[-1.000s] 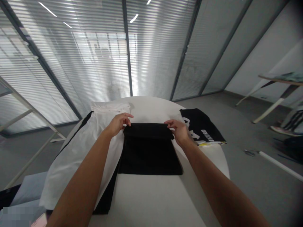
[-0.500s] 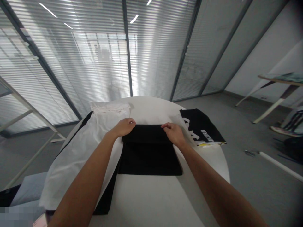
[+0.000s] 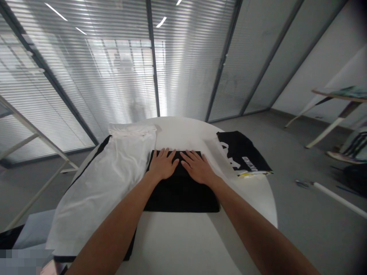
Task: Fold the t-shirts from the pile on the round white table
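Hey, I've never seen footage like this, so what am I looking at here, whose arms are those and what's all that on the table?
The picture comes from a camera worn on a person's head, looking forward and down, so the two bare arms are the wearer's own. The left hand and right hand lie flat, fingers spread, side by side on a folded black cloth garment. Nothing is gripped. The garment rests on a round white table. Beside it to the left lies a long white garment; to the right, a folded black garment with white lettering. Behind are glass walls with blinds.
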### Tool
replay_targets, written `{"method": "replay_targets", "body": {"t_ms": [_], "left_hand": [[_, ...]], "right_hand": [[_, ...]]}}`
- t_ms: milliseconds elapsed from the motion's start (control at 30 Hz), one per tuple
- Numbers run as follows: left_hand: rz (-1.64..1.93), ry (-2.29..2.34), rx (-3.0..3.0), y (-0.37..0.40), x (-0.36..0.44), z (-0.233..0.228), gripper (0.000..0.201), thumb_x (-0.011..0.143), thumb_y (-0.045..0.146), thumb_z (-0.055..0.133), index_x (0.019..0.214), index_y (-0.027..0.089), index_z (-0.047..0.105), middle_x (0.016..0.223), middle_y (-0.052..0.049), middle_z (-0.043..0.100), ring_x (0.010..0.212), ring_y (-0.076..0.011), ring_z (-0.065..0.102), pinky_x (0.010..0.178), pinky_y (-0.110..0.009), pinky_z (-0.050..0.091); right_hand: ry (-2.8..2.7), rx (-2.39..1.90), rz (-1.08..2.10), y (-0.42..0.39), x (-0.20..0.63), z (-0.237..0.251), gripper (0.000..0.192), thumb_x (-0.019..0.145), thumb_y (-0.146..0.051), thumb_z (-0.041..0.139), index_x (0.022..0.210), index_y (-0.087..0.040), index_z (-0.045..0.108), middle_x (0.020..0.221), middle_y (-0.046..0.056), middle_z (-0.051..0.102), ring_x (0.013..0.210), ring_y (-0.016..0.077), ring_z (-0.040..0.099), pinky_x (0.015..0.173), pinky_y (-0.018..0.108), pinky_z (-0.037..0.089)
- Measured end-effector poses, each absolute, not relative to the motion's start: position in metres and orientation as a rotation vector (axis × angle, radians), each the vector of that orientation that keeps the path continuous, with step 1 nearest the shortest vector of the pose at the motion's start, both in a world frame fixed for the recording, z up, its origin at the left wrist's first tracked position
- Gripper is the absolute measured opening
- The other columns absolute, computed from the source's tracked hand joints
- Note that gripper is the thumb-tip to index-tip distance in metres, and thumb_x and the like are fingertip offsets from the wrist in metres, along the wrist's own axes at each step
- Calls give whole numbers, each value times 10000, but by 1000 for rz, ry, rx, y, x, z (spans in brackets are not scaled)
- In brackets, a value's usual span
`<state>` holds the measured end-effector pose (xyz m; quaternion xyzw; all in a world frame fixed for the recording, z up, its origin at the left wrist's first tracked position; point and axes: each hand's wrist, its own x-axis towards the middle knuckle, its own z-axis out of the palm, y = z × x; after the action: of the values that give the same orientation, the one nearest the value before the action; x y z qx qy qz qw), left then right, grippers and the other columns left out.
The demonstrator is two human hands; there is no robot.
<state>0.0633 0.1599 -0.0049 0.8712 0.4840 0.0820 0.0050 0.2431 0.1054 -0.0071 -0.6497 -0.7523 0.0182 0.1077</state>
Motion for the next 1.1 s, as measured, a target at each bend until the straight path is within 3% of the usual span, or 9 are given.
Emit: {"method": "replay_targets", "body": {"t_ms": [200,367,567,767,1100], "left_hand": [[288,1546,2664,167,59,-1,658,950,608,173,1489,279,357,1537,-104,370,1428,-312,285,1148,-538,159],[325,1696,2502,186,39,-3,651,960,582,184,1447,225,428,1485,-134,440,1390,-306,348,1113,-515,252],[437,1703,2505,193,29,-8,586,960,546,253,1357,210,524,1386,-123,537,1313,-282,432,1094,-456,294],[484,1748,2499,190,33,-6,475,953,481,315,1203,223,624,1284,-115,599,1215,-292,503,1037,-458,349],[471,1772,2467,189,33,-3,427,930,427,364,1205,231,625,1279,-106,599,1194,-289,509,1033,-453,347]], "right_hand": [[-2112,-2028,120,110,249,-6,560,991,-554,221,1507,-352,301,1585,16,263,1458,299,189,1131,629,131],[-1861,-2254,106,118,268,-12,594,980,-558,262,1503,-286,339,1565,93,304,1438,372,201,1104,639,165],[-1715,-2312,13,123,275,-13,559,984,-480,315,1397,-149,495,1486,165,411,1400,334,284,1114,552,206],[-1663,-2295,59,124,271,-9,507,964,-465,374,1316,-157,569,1433,163,469,1351,320,362,1100,511,242],[-1667,-2280,76,126,274,-12,482,953,-461,389,1300,-179,571,1420,141,482,1317,311,408,1099,506,240]]}}
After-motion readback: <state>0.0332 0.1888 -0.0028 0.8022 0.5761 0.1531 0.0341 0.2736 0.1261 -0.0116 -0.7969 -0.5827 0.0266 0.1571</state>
